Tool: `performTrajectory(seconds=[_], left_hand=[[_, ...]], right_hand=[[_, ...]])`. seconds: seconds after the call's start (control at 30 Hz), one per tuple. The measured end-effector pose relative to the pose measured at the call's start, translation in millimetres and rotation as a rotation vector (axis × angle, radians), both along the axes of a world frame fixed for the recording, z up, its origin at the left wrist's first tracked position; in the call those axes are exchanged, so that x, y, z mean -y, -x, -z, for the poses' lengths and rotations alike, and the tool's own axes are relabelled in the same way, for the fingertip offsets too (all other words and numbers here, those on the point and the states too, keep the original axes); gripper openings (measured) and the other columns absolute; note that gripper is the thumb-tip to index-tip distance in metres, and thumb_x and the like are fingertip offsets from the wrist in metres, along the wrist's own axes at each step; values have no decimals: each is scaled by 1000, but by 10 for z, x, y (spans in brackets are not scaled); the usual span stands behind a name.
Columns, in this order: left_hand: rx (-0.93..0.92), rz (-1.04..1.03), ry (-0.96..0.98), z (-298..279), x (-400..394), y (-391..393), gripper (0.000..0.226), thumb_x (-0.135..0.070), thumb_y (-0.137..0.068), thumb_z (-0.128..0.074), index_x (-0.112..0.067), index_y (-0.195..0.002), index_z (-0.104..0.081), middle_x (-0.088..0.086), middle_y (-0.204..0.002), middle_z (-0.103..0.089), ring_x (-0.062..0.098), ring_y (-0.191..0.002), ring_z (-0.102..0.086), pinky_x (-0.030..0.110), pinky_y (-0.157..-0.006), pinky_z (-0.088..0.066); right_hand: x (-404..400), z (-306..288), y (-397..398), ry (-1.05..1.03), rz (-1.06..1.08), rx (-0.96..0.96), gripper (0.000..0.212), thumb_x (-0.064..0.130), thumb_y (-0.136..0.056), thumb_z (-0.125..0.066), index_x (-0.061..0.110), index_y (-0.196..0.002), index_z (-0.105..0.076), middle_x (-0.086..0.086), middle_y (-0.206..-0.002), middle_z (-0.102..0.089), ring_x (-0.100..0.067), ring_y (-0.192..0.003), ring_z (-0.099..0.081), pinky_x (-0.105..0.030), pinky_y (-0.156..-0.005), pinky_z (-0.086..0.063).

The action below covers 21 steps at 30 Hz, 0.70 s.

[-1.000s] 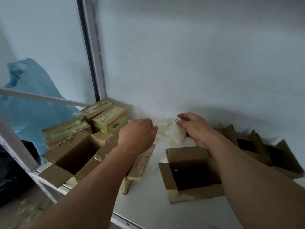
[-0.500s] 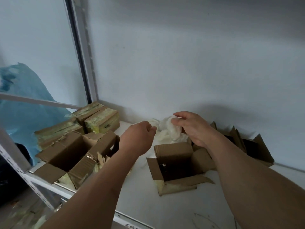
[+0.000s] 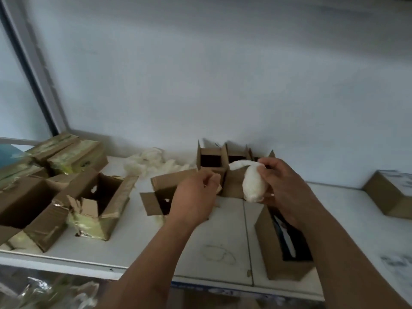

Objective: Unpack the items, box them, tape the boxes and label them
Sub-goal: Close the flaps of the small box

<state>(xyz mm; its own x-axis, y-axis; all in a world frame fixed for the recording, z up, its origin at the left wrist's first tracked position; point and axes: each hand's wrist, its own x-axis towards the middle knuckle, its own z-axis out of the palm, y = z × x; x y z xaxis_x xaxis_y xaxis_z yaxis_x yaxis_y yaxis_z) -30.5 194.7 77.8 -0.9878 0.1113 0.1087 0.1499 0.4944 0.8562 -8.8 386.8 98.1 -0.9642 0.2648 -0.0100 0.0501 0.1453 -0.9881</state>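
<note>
Two hands work above the white shelf. Right hand: fingers curled round a white wrapped item, held up just beside the open cardboard box, apparently for boxing. Left hand: fingers curled at that box's flap, likely steadying it; whether they pinch it cannot be told.

Both bare forearms stretched forward; right hand curled around a white bundle, left hand loosely curled, apparently empty.
</note>
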Motion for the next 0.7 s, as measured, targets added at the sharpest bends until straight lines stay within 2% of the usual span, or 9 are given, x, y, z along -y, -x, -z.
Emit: performTrajectory(seconds=[0.07,0.13,0.17,0.27,0.33,0.4,0.53,0.63,0.7], left_hand=[[37,42,45,73,-246,-133,23,-42,-101,-45,-30,-104,-63,-10,-82,-65,5,-72,-61,23,-62,-47],[66,82,108,144,-485,-251,21,-44,-100,-45,-32,-106,-61,-12,-85,-64,4,-76,-60,23,-64,-49],[79,112,127,188,-588,-293,22,-45,-100,-44,-31,-106,-61,-11,-84,-64,4,-76,-60,23,-65,-48],[167,174,137,305,-852,-362,28,-50,-99,-44,-28,-99,-62,-7,-82,-64,8,-77,-60,26,-69,-50],[234,179,162,370,-986,-358,34,-54,-97,-44,-24,-96,-61,-4,-81,-62,11,-77,-60,29,-70,-50],[273,185,214,422,-1095,-352,37,-55,-96,-46,-22,-97,-60,-3,-81,-61,12,-76,-58,29,-68,-49],[293,246,309,457,-1208,-334,38,-51,-98,-45,-17,-94,-63,4,-88,-65,18,-81,-62,33,-73,-51],[283,343,405,435,-1238,-335,32,-33,-102,-41,-11,-102,-64,9,-99,-65,22,-91,-63,37,-84,-56],[264,336,398,440,-1254,-348,31,-26,-102,-41,-7,-102,-66,12,-100,-66,25,-92,-64,38,-83,-56]], right_hand=[[-200,83,-272,-67,70,19,9,30,-97,-59,28,-105,-61,1,-106,-67,-21,-93,-67,-41,-73,-60],[-365,155,-480,-79,152,54,23,43,-89,-66,25,-104,-64,-2,-103,-70,-27,-96,-67,-52,-79,-58],[-445,200,-543,-69,185,62,31,48,-86,-69,23,-104,-66,-3,-101,-71,-28,-96,-68,-53,-78,-58],[-618,288,-662,-106,279,83,26,39,-89,-67,17,-104,-64,-2,-98,-69,-19,-91,-65,-31,-67,-53],[-706,358,-679,-151,313,108,23,34,-91,-66,15,-103,-62,0,-96,-67,-11,-85,-61,-24,-63,-46],[-750,421,-660,-250,303,153,24,35,-91,-66,15,-102,-60,3,-93,-63,-7,-81,-56,-21,-61,-41],[-763,516,-597,-412,262,219,22,39,-93,-61,20,-100,-52,2,-94,-58,-11,-83,-55,-23,-61,-40],[-746,549,-529,-468,203,234,19,38,-97,-54,21,-104,-50,4,-95,-54,-9,-84,-51,-18,-60,-38],[-712,608,-468,-485,160,292,18,37,-97,-51,22,-107,-52,2,-98,-56,-11,-88,-53,-21,-64,-42]])
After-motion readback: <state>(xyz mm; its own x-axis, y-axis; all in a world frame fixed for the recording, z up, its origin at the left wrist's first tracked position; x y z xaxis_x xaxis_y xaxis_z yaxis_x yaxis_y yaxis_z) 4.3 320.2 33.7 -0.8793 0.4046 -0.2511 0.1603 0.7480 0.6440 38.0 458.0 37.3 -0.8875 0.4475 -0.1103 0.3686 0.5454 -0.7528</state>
